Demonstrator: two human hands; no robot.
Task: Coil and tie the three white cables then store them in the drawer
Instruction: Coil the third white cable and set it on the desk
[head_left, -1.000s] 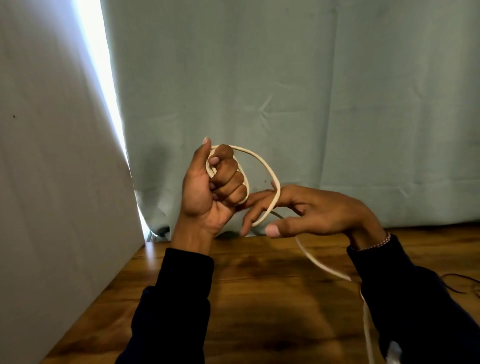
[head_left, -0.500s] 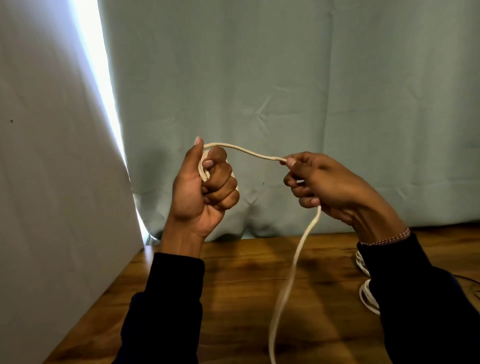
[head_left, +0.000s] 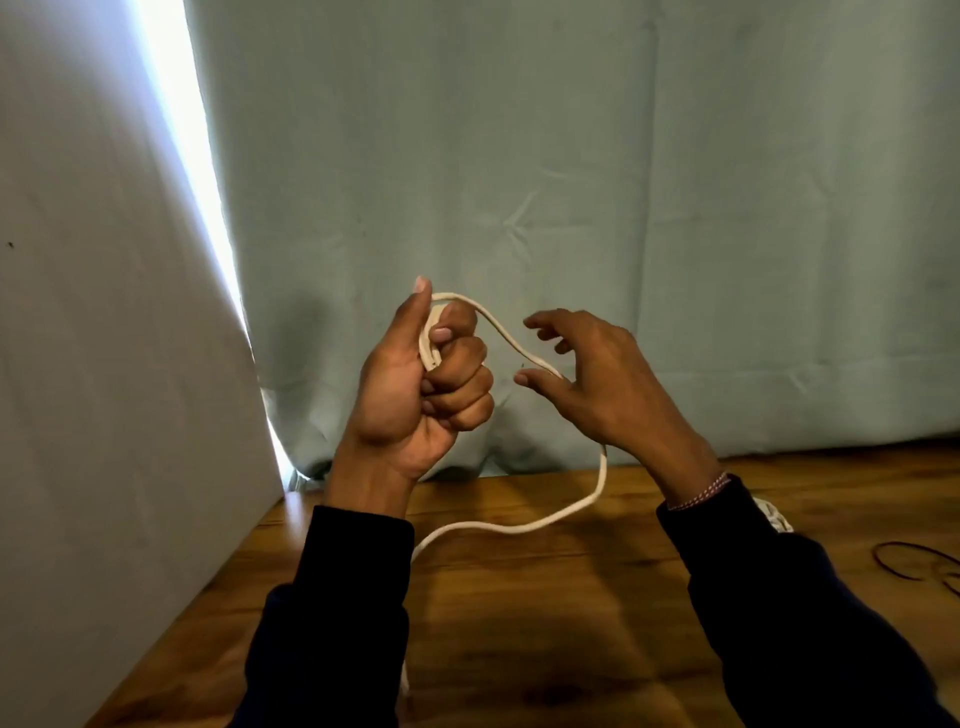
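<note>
My left hand is raised above the table in a fist, gripping folded turns of a white cable with the thumb upright. From the fist the cable arcs right, passes behind my right hand, drops and curves back left over the wooden table. The right hand's fingers are spread and relaxed, and the cable lies against the base of the thumb without being pinched. Another white cable bundle peeks out behind my right sleeve.
A pale green curtain hangs behind the table. A white panel stands along the left side. A thin dark cord lies on the table at the far right.
My right hand has let go of the cable it was pinching and spread its fingers. The hanging cable now sags in a loop toward the left. My left fist stayed in place.
</note>
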